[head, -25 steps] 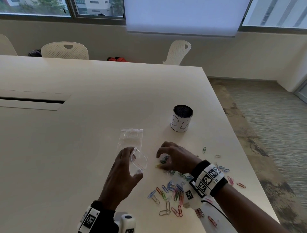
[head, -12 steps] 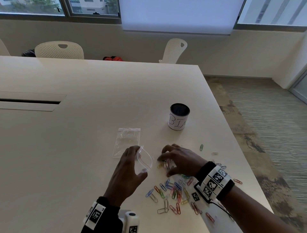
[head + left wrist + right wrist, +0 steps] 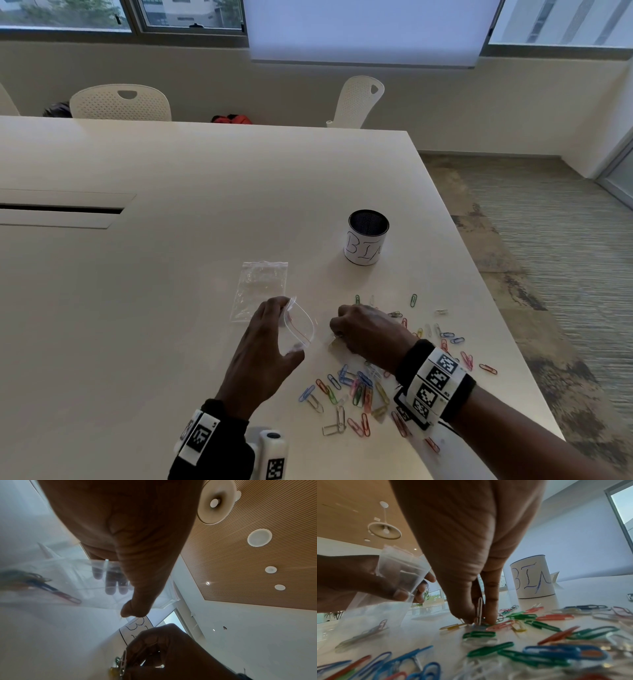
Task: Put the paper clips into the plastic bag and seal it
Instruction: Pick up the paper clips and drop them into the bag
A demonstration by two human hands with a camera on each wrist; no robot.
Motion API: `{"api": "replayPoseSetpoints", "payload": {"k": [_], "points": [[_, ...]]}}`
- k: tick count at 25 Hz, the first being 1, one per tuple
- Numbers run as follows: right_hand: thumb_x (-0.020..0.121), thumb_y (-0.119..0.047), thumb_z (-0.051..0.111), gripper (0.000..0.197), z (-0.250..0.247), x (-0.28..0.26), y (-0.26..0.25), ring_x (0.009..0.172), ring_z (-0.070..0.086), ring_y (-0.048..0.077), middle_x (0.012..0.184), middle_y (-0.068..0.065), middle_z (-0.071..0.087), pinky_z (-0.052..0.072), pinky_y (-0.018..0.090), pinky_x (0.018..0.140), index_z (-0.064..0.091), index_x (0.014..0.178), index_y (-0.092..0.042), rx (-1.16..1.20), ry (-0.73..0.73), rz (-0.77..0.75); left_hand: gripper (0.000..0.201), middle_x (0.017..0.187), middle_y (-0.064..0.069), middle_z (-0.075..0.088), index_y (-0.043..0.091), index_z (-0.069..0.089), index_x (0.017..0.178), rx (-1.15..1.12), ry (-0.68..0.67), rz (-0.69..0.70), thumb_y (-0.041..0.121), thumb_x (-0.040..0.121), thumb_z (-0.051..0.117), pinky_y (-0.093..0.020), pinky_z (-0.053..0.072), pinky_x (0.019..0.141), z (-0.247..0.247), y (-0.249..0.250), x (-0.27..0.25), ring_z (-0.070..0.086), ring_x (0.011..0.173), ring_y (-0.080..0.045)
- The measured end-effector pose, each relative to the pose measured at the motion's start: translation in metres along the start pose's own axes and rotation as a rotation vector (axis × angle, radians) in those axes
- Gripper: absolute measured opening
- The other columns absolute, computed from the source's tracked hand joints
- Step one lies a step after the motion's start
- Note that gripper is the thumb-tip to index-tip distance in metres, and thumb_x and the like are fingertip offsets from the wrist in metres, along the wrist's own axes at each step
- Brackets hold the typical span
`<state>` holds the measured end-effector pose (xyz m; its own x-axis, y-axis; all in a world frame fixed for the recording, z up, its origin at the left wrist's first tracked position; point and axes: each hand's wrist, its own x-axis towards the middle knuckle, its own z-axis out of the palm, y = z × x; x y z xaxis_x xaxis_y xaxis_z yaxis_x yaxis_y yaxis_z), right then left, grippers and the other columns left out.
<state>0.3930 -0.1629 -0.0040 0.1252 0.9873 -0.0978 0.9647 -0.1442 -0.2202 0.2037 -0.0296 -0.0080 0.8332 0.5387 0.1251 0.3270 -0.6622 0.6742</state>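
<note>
Head view: left hand (image 3: 265, 346) still holds the clear plastic zip bag (image 3: 297, 325) open-mouthed above the white surface (image 3: 171, 308); right hand (image 3: 368, 334) has closed, pinching coloured paper clips (image 3: 356, 394) beside it, nearer than before.

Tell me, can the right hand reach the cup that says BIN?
Probably yes. The right hand is pinching paper clips, and only bare table lies between it and the BIN cup. It would have to carry or drop the clips first.
</note>
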Motion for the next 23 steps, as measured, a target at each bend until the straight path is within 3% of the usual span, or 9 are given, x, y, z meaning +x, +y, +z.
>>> {"api": "replayPoseSetpoints", "payload": {"k": [3,6,9,12,15,19,23], "points": [[0.098,-0.005,0.061,0.012,-0.003,0.001,0.007,0.077,0.071,0.016,0.097,0.010,0.073,0.061,0.024,0.070,0.073,0.099,-0.006,0.082,0.042,0.058,0.071,0.124,0.009,0.052,0.024,0.044,0.140,-0.012,-0.008,-0.002,0.020,0.081,0.083,-0.005,0.035,0.087,0.002,0.001,0.000,0.054,0.112,-0.009],[0.090,-0.007,0.073,0.006,-0.010,-0.004,0.016,0.075,0.072,0.012,0.092,0.005,0.078,0.058,0.017,0.070,0.078,0.094,-0.009,0.383,0.138,0.202,0.070,0.123,0.010,0.052,0.024,0.044,0.138,-0.009,-0.012,0.005,0.020,0.081,0.083,-0.004,0.037,0.085,0.004,0.002,0.000,0.053,0.112,-0.010],[0.086,-0.004,0.078,0.008,-0.020,-0.013,0.018,0.076,0.078,0.016,0.086,0.008,0.080,0.064,0.024,0.074,0.078,0.094,-0.005,0.770,0.195,0.333,0.070,0.122,0.011,0.051,0.024,0.044,0.138,-0.017,-0.008,0.009,0.020,0.081,0.083,-0.003,0.035,0.085,0.005,0.002,0.001,0.052,0.111,-0.009],[0.087,-0.001,0.076,0.010,-0.033,-0.020,0.008,0.085,0.079,0.028,0.089,0.015,0.080,0.065,0.036,0.083,0.076,0.097,0.000,1.099,0.244,0.363,0.071,0.124,0.012,0.050,0.024,0.043,0.139,-0.014,-0.016,0.006,0.020,0.081,0.083,-0.001,0.034,0.085,0.007,0.002,0.001,0.052,0.111,-0.008],[0.089,0.001,0.072,0.013,-0.045,-0.021,-0.009,0.089,0.078,0.034,0.094,0.020,0.079,0.064,0.036,0.085,0.074,0.102,0.005,1.328,0.300,0.367,0.071,0.125,0.012,0.050,0.025,0.043,0.139,-0.011,-0.028,0.003,0.022,0.081,0.083,-0.002,0.035,0.084,0.010,0.001,0.001,0.052,0.110,-0.007],[0.090,0.002,0.070,0.012,-0.049,-0.014,-0.040,0.089,0.077,0.031,0.097,0.022,0.077,0.063,0.030,0.081,0.073,0.101,0.006,1.474,0.414,0.380,0.070,0.124,0.009,0.053,0.022,0.044,0.138,-0.021,-0.027,0.013,0.021,0.080,0.083,-0.004,0.038,0.084,0.011,0.003,0.002,0.053,0.109,-0.009],[0.089,-0.003,0.074,0.007,-0.040,-0.008,-0.058,0.085,0.079,0.020,0.092,0.012,0.079,0.064,0.028,0.078,0.075,0.096,-0.004,1.287,0.417,0.411,0.066,0.120,0.008,0.055,0.021,0.046,0.135,-0.030,-0.012,0.031,0.019,0.080,0.082,-0.007,0.041,0.082,0.010,0.003,0.003,0.055,0.105,-0.010]]}}
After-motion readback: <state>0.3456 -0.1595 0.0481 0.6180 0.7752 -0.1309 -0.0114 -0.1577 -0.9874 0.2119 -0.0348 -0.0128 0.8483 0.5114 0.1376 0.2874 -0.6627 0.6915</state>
